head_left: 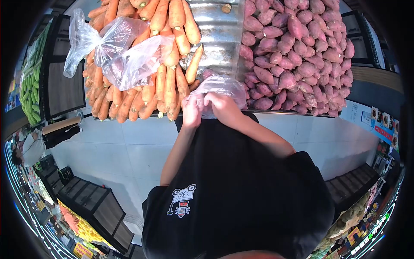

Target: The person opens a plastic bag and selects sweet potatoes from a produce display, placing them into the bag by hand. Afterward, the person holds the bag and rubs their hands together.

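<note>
A clear plastic bag (pixel 224 87) is bunched at the front edge of the display, between the carrots and the sweet potatoes. My left hand (pixel 192 111) pinches its left side with fingers closed. Close beside it, my right hand (pixel 222 106) grips the bag's near side, fingers curled and partly hidden. Whether the bag holds anything is hard to make out. To the left, orange carrots (pixel 166 86) lie heaped, with a knotted clear bag (pixel 84 41) and a second crumpled bag (pixel 137 62) on top. Purple-skinned sweet potatoes (pixel 297 56) are piled on the right.
A ridged metallic display surface (pixel 217 36) runs between the two piles, with a small brown piece (pixel 226 7) on it. Green produce (pixel 31 93) is at far left. Dark crates (pixel 92 207) stand behind on the light tiled floor (pixel 125 146). Another person (pixel 32 149) is at the left edge.
</note>
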`<state>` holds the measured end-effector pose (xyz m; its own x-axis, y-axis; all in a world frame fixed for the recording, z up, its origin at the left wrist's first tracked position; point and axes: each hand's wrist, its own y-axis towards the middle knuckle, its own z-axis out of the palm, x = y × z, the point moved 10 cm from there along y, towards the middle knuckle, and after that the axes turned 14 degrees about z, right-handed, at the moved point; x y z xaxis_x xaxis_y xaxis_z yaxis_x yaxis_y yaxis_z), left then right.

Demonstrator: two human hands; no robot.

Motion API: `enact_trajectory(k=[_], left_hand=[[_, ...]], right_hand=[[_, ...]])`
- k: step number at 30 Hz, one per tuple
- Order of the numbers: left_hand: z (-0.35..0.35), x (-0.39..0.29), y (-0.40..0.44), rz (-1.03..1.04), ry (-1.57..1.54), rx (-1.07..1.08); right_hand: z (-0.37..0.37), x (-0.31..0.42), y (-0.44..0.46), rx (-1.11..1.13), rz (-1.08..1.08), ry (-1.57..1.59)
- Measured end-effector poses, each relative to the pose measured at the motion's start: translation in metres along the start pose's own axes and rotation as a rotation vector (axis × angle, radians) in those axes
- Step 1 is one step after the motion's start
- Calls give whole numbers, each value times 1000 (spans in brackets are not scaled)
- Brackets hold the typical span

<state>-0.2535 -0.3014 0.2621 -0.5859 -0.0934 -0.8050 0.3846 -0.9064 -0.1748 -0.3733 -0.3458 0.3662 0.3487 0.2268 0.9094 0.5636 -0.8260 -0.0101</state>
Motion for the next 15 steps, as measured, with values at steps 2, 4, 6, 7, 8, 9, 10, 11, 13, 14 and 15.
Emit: enact_trajectory(k=[2, 4, 6, 7, 8, 9, 10, 11, 13, 14, 15], left_hand=[[12, -1, -1, -144, -136, 79], [19, -2, -4, -250, -158, 83], [32, -16, -2, -294, 65, 184], [35, -27, 0, -341, 168, 288], [36, -30, -1, -386, 270, 392], [21, -33, 6, -341, 478, 342], [7, -39, 12, -315, 685, 284], [-2, -51, 21, -271, 957, 341], [39, -119, 20, 142, 1506, 201], [66, -136, 16, 391, 1548, 208], [90, -151, 9, 643, 1576, 214]], right_hand=[[0, -31, 4, -80, 28, -191], [-7, -38, 13, -203, -24, -475], [-21, -51, 25, -190, 135, -565], [-32, -45, 32, -235, 145, -597], [-41, -45, 38, -280, 154, -631], [-39, -49, 42, -225, 141, -608], [-38, -50, 44, -234, 131, -621], [-36, -50, 46, -244, 120, -634], [-33, -48, 47, -198, 129, -663], [-34, -41, 47, -139, 146, -679], [-31, -39, 47, -79, 163, -695]])
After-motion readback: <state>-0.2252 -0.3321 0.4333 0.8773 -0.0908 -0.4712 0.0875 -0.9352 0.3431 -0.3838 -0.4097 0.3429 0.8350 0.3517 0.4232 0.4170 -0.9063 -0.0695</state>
